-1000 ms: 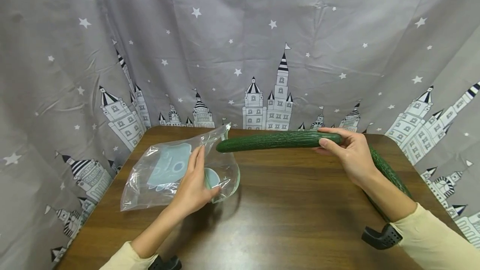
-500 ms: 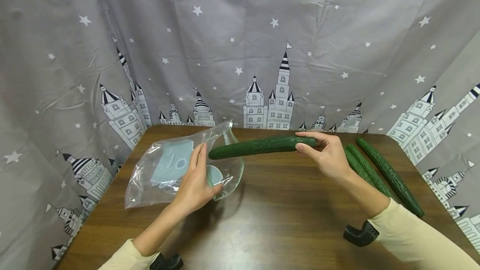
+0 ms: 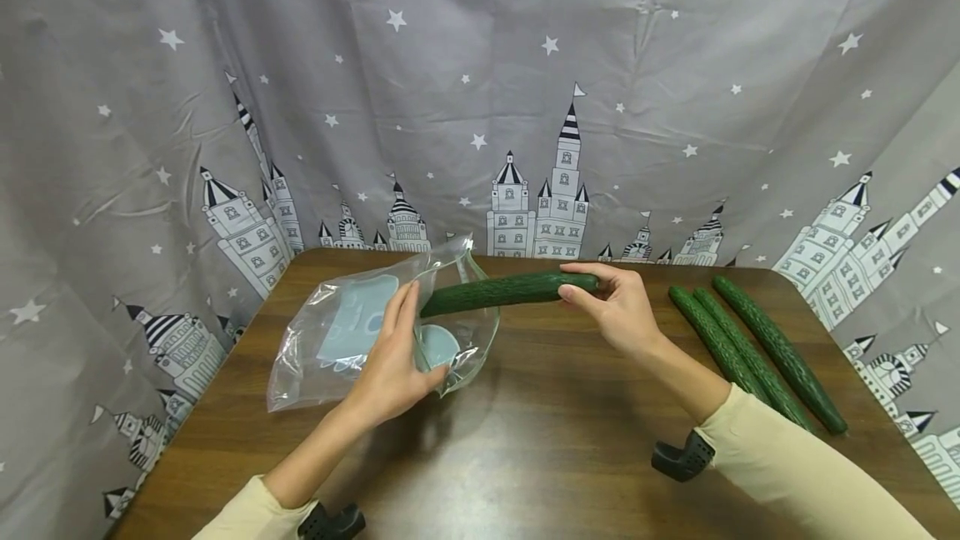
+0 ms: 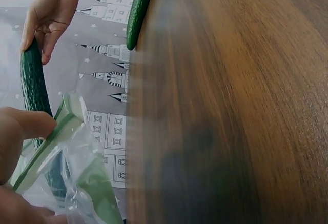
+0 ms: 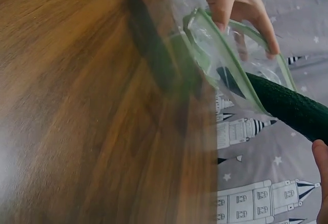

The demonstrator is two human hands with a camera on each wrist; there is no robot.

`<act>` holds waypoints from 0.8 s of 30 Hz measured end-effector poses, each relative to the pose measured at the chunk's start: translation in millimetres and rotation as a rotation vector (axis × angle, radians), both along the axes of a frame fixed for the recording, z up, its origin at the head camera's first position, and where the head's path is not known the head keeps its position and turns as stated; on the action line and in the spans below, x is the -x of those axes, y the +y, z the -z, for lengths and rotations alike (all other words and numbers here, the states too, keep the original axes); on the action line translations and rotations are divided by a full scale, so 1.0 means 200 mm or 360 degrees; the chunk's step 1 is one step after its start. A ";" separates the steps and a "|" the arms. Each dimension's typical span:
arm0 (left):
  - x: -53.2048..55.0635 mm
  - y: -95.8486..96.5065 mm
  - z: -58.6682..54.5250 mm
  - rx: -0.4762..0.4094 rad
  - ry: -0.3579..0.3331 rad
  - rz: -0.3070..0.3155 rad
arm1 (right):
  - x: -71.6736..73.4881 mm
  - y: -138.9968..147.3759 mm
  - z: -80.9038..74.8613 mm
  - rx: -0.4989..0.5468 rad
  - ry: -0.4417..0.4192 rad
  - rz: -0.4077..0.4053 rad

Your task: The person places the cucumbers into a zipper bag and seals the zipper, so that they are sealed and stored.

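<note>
My right hand [image 3: 622,311] pinches a long dark green cucumber [image 3: 506,292] by its right end, between thumb and fingers. Clear of the table, the cucumber lies nearly level, and its left end is inside the mouth of a clear plastic zip bag [image 3: 300,365]. This bag has a pale blue print and a green zip strip [image 5: 241,78] at its gaping mouth. My left hand [image 3: 386,369] holds the near side of the mouth, its thumb and fingers spread along the rim. In the left wrist view, the cucumber's tip [image 4: 55,178] shows through the plastic.
Three more cucumbers [image 3: 780,348] lie side by side at the right of the brown wooden table [image 3: 570,457]. Behind the table hangs a grey curtain [image 3: 420,107] with castles and stars.
My right hand has moved left with the cucumber, whose tip has passed from the bag's opening to inside it. The left hand and bag have shifted slightly right.
</note>
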State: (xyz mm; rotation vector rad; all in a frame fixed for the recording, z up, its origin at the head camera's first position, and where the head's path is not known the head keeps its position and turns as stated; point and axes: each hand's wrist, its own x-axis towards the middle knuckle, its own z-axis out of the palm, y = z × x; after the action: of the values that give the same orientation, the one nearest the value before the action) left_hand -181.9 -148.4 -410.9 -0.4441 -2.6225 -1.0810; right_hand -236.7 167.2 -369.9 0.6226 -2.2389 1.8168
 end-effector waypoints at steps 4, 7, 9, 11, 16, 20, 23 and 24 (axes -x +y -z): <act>0.00 0.00 -0.01 -0.0012 0.0002 0.0070 | 0.02 -0.05 0.01 0.0035 -0.0018 -0.0030; 0.00 0.00 -0.02 -0.0002 0.0022 0.0113 | 0.03 -0.09 0.03 0.0068 -0.0039 -0.0056; 0.01 0.01 -0.02 0.0009 0.0039 0.0127 | 0.04 -0.13 0.03 0.0078 -0.0041 -0.0063; 0.01 0.01 -0.02 0.0022 0.0058 0.0136 | 0.04 -0.16 0.04 0.0068 -0.0030 -0.0057; 0.01 0.03 -0.02 0.0048 0.0042 0.0168 | 0.06 -0.24 0.08 0.0073 -0.0012 -0.0069; 0.01 0.04 -0.02 0.0053 -0.0005 0.0184 | 0.06 -0.31 0.10 0.0126 -0.0035 -0.0094; 0.01 0.05 -0.02 0.0058 -0.0011 0.0187 | 0.06 -0.35 0.11 0.0230 -0.0085 -0.0108; 0.01 0.05 -0.02 0.0062 -0.0004 0.0189 | 0.06 -0.36 0.12 0.0271 -0.0102 -0.0107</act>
State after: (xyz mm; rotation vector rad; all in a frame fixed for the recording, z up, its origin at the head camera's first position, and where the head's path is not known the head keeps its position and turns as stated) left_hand -183.9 -139.1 -406.6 -0.6146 -2.6528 -1.0677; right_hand -248.7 95.2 -393.1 0.6224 -2.0957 2.0612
